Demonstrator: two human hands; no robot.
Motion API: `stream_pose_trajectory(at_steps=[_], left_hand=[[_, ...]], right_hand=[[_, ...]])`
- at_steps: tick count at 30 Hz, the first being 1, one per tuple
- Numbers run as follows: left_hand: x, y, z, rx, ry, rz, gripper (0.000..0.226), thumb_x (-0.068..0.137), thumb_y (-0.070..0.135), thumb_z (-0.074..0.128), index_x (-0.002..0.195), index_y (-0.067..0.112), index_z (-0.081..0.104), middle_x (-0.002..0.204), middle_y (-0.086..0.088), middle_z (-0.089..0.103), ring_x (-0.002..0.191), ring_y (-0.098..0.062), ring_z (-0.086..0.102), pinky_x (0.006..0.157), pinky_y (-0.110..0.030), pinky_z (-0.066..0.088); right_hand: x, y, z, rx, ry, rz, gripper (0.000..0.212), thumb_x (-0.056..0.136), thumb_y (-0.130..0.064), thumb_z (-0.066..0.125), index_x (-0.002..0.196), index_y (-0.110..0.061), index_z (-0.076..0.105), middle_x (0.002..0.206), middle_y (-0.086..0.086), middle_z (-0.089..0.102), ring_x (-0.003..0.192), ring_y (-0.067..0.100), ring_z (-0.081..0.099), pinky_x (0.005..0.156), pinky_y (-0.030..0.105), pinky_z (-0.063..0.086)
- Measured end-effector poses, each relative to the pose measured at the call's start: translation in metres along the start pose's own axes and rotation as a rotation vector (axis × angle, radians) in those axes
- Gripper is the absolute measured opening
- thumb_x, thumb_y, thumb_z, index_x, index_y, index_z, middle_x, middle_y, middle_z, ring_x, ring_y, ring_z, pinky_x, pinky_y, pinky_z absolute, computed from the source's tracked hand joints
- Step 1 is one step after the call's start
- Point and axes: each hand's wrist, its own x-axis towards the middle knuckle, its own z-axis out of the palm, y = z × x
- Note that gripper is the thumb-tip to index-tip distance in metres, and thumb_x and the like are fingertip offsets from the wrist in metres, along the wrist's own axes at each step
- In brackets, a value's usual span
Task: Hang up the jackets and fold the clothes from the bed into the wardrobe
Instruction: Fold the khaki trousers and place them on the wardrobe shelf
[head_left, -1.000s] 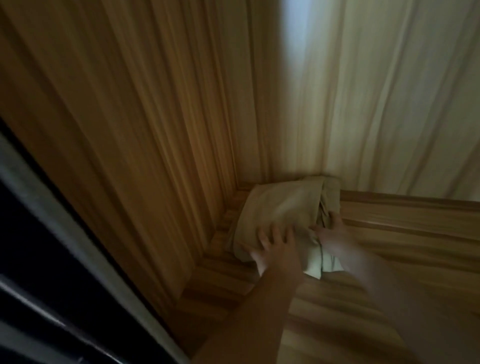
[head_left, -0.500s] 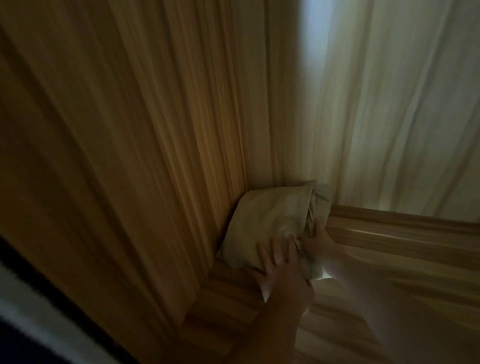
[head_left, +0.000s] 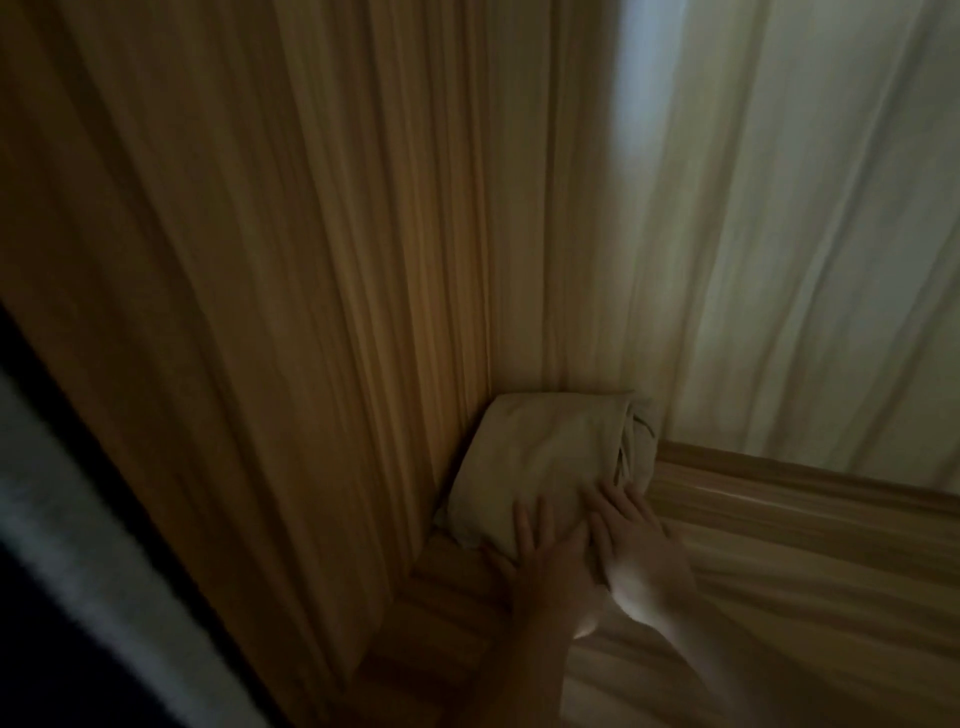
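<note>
Pressing flat on the folded cloth (head_left: 540, 467) (soft, beige, squarish bundle), left hand (head_left: 545, 564) and right hand (head_left: 636, 551) both have straight fingers, gripping nothing. It sits on the striped wood shelf (head_left: 779, 545), tucked into the back-left corner.

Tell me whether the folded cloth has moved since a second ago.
Yes. The folded cloth has slid deeper into the wardrobe corner, now against both walls.

Folded beige garment (head_left: 540, 467) in wardrobe corner (head_left: 498, 384)
</note>
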Motion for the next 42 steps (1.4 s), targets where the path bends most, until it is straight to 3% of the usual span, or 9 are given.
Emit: stream_pose_trajectory(at_steps=[4, 8, 10, 12, 16, 22, 26, 30, 42], left_hand=[[-0.003, 0.005, -0.005, -0.087, 0.013, -0.050, 0.069, 0.093, 0.050, 0.041, 0.149, 0.054, 0.001, 0.162, 0.010, -0.019, 0.145, -0.018, -0.029, 0.109, -0.067, -0.014], [-0.012, 0.013, -0.019, -0.200, 0.047, -0.110, 0.072, 0.089, 0.050, 0.045, 0.152, 0.045, 0.012, 0.164, 0.010, -0.001, 0.150, -0.018, -0.015, 0.113, -0.062, -0.010], [-0.020, 0.021, -0.028, -0.248, 0.078, -0.058, 0.067, 0.091, 0.042, 0.047, 0.152, 0.036, 0.021, 0.163, 0.006, 0.012, 0.151, -0.020, -0.002, 0.118, -0.053, -0.004], [-0.028, 0.029, -0.033, -0.237, 0.132, 0.026, 0.054, 0.095, 0.035, 0.046, 0.147, 0.027, 0.036, 0.156, 0.001, 0.030, 0.147, -0.024, 0.019, 0.121, -0.044, 0.009], [-0.054, 0.049, -0.045, -0.291, 0.177, 0.060, 0.048, 0.093, 0.037, 0.051, 0.138, 0.023, 0.047, 0.146, -0.006, 0.043, 0.137, -0.028, 0.036, 0.115, -0.042, 0.028], [-0.098, 0.081, -0.050, -0.262, 0.005, 0.320, 0.067, 0.082, 0.043, 0.061, 0.145, 0.028, 0.042, 0.147, 0.000, 0.044, 0.133, -0.023, 0.042, 0.110, -0.041, 0.038], [-0.126, 0.117, -0.042, -0.086, -0.056, 0.524, 0.066, 0.085, 0.044, 0.059, 0.147, 0.028, 0.041, 0.152, -0.002, 0.037, 0.140, -0.028, 0.032, 0.115, -0.042, 0.032], [-0.150, 0.156, -0.029, -0.039, -0.132, 0.715, 0.066, 0.084, 0.044, 0.059, 0.146, 0.028, 0.042, 0.152, -0.004, 0.039, 0.141, -0.028, 0.032, 0.116, -0.039, 0.030], [-0.246, 0.177, 0.037, -0.042, -0.432, 1.194, 0.069, 0.077, 0.050, 0.059, 0.142, 0.033, 0.044, 0.139, 0.004, 0.050, 0.124, -0.019, 0.049, 0.103, -0.044, 0.044]], right_hand=[[-0.005, 0.000, 0.000, 0.049, -0.042, 0.024, 0.051, 0.105, -0.040, 0.019, 0.154, -0.038, 0.006, 0.163, -0.012, 0.000, 0.150, 0.015, -0.002, 0.120, 0.039, 0.015], [-0.012, -0.001, -0.019, 0.038, -0.019, 0.011, 0.052, 0.105, -0.033, 0.028, 0.154, -0.019, 0.020, 0.163, 0.001, 0.009, 0.149, 0.016, 0.008, 0.118, 0.038, 0.024], [-0.024, 0.000, -0.035, 0.014, 0.023, -0.018, 0.054, 0.103, -0.035, 0.025, 0.153, -0.015, 0.023, 0.160, 0.004, 0.019, 0.148, 0.019, 0.014, 0.116, 0.038, 0.027], [-0.041, 0.002, -0.056, 0.051, 0.085, 0.030, 0.051, 0.101, -0.037, 0.026, 0.150, -0.023, 0.028, 0.152, -0.001, 0.031, 0.142, 0.023, 0.030, 0.110, 0.038, 0.034], [-0.088, 0.024, -0.103, 0.055, 0.185, 0.231, 0.058, 0.098, -0.041, 0.043, 0.151, -0.023, 0.027, 0.155, -0.003, 0.029, 0.140, 0.022, 0.033, 0.111, 0.039, 0.034], [-0.186, 0.071, -0.160, -0.013, 0.244, 0.445, 0.066, 0.090, -0.047, 0.055, 0.148, -0.025, 0.033, 0.147, 0.002, 0.041, 0.133, 0.026, 0.040, 0.104, 0.042, 0.041], [-0.259, 0.084, -0.184, -0.047, 0.220, 0.602, 0.072, 0.089, -0.053, 0.056, 0.150, -0.026, 0.029, 0.151, 0.002, 0.035, 0.133, 0.027, 0.042, 0.102, 0.043, 0.044], [-0.328, 0.087, -0.190, -0.102, 0.303, 0.740, 0.073, 0.081, -0.054, 0.059, 0.145, -0.025, 0.037, 0.149, 0.004, 0.040, 0.133, 0.026, 0.044, 0.104, 0.041, 0.042], [-0.500, -0.017, -0.146, -0.138, 0.478, 1.291, 0.067, 0.091, -0.049, 0.052, 0.149, -0.026, 0.027, 0.151, 0.001, 0.033, 0.133, 0.026, 0.041, 0.104, 0.045, 0.041]])
